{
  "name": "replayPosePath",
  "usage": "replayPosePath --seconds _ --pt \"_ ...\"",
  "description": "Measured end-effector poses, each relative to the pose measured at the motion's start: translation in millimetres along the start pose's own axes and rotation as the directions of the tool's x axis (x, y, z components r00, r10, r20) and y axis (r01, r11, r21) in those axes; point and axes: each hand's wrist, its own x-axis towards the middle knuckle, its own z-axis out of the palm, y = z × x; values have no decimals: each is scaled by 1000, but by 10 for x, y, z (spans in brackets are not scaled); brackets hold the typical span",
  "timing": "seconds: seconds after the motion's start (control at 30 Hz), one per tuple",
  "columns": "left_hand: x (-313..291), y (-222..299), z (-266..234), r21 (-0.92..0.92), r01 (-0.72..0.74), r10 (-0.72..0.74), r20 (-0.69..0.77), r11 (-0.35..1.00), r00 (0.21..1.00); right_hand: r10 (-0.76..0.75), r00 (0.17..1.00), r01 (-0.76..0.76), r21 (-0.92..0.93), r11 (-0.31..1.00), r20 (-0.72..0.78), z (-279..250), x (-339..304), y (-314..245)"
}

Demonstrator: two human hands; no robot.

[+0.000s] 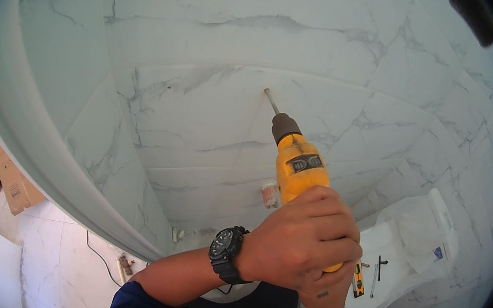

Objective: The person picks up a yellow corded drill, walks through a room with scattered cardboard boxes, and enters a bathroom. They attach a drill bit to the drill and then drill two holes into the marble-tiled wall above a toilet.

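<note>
A yellow and black power drill (302, 168) points away from me at the white marble-patterned wall (214, 113). The tip of its drill bit (272, 100) meets the wall at a small brownish spot. My left hand (310, 236), with a black watch on the wrist, is closed over the rear of the drill body. Underneath it, my right hand (326, 291) closes around the drill's handle. Most of the right hand's fingers and the trigger are hidden behind the left hand.
At right, a white toilet-like fixture (392, 295) partly under clear plastic holds a small yellow level (359, 282), a spanner (374, 282) and a black T-shaped tool (379, 267). A reddish pipe end (270, 195) sticks out below the drill. Cardboard (16, 182) lies beyond the left-hand frame.
</note>
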Motion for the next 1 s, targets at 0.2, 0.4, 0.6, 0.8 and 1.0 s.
replayPosePath --seconds 0.2,0.4,0.6,0.8,1.0 --pt "-2 -14 -5 -13 -19 19 -2 1000 1000 -41 999 41 -16 999 -24 26 -35 49" --pt "-14 -13 -4 -15 -12 11 -6 1000 1000 -9 999 10 -25 1000 36 19 -42 92" --pt "-23 -21 20 -8 -9 9 4 1000 1000 -66 996 69 -49 996 55 6 -36 102" --pt "-29 -20 26 -12 8 -8 22 1000 1000 -47 998 51 -106 993 49 11 -16 81" --pt "-13 -26 36 -7 8 -8 9 1000 1000 -5 1000 5 -48 999 10 13 6 106"
